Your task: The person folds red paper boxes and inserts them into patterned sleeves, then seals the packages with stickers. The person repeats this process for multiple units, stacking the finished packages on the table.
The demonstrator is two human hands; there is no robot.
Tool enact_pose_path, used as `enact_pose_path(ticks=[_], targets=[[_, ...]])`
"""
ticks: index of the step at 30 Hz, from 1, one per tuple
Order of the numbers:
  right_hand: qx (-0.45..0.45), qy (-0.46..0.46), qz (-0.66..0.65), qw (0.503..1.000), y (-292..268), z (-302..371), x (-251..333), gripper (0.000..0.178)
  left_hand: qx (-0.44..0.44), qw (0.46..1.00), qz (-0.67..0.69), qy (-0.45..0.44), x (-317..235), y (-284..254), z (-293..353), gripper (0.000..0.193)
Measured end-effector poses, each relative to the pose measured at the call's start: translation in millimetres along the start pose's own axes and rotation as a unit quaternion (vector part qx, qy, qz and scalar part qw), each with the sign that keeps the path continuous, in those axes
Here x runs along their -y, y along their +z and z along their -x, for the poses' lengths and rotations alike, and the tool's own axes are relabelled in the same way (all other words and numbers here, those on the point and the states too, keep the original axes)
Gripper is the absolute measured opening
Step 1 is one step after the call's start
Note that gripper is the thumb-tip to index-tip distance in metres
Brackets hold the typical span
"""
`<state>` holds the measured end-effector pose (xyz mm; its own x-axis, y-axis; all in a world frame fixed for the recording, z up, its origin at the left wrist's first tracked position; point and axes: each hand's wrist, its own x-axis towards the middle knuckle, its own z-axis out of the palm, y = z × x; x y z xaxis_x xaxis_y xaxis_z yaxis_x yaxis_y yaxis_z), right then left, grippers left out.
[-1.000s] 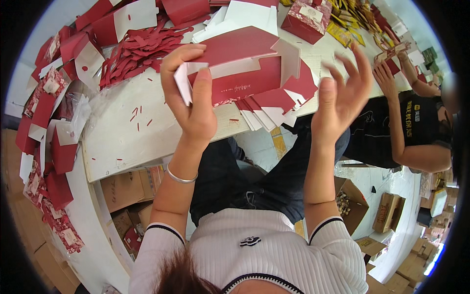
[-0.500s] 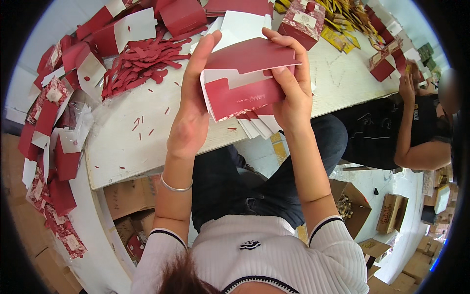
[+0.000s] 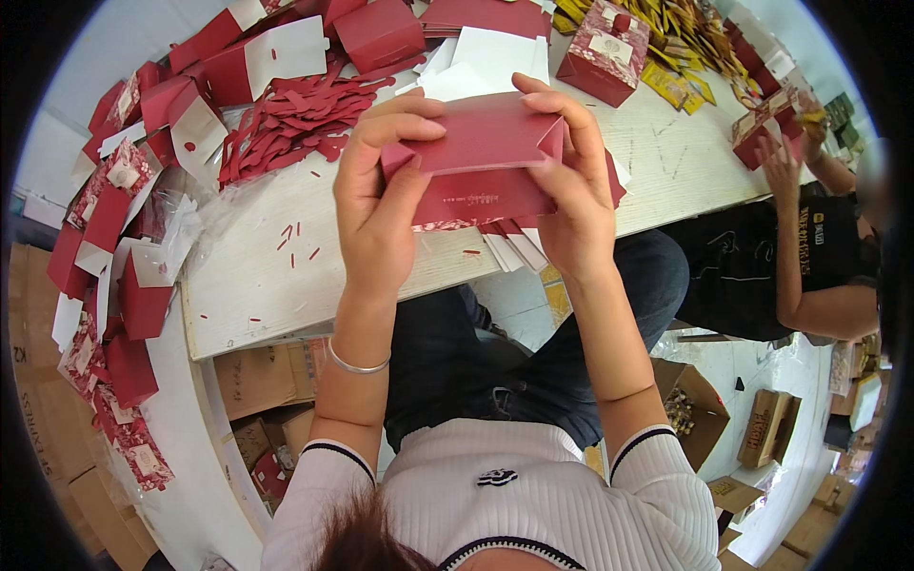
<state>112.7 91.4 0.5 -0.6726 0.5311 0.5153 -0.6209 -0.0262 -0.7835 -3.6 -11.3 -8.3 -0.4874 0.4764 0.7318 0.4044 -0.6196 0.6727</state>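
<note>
Between my two hands I hold a red folding carton [image 3: 486, 143] up over the table's near edge. Its red end panels are folded in, and a floral band runs along the lower edge. My left hand [image 3: 386, 181] grips the left side, thumb on the front and fingers over the top. On the right side, my right hand [image 3: 576, 176] pinches it the same way, thumb at the front fold. Below the carton, a stack of flat red-and-white card blanks [image 3: 514, 246] pokes out past the table edge.
Cut red paper strips [image 3: 286, 128] lie heaped at the far left. Folded red boxes [image 3: 133, 295] line the left edge. A finished floral box [image 3: 605, 52] stands at the back beside yellow sachets [image 3: 676, 86]. To the right, a co-worker's hand [image 3: 783, 162] is at another box.
The carton's open front flaps have been folded together. My left hand has gone from a flat palm against its side to gripping it with thumb and fingers.
</note>
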Motion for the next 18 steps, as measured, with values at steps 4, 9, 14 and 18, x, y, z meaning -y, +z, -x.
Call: enact_pose_path(ticks=[4, 9, 14, 18], targets=[[0.059, -0.003, -0.053, 0.997, -4.1, -2.5, 7.8, 0.039, -0.052, 0.998, 0.026, 0.004, -3.8, 4.6, -1.8, 0.022], [0.038, -0.018, 0.096, 0.994, 4.4, -2.2, 10.9, 0.043, -0.02, 1.0, -0.007, -0.007, -9.9, 0.2, -1.5, 0.017], [0.014, -0.035, 0.164, 0.986, 7.8, -2.0, 7.8, 0.042, 0.001, 1.0, -0.006, 0.012, -10.2, 1.3, -3.0, 0.016], [0.012, -0.119, 0.32, 0.94, 1.6, -7.3, 2.2, 0.037, 0.057, 0.988, -0.122, 0.07, 0.3, -6.0, -5.6, 0.031]])
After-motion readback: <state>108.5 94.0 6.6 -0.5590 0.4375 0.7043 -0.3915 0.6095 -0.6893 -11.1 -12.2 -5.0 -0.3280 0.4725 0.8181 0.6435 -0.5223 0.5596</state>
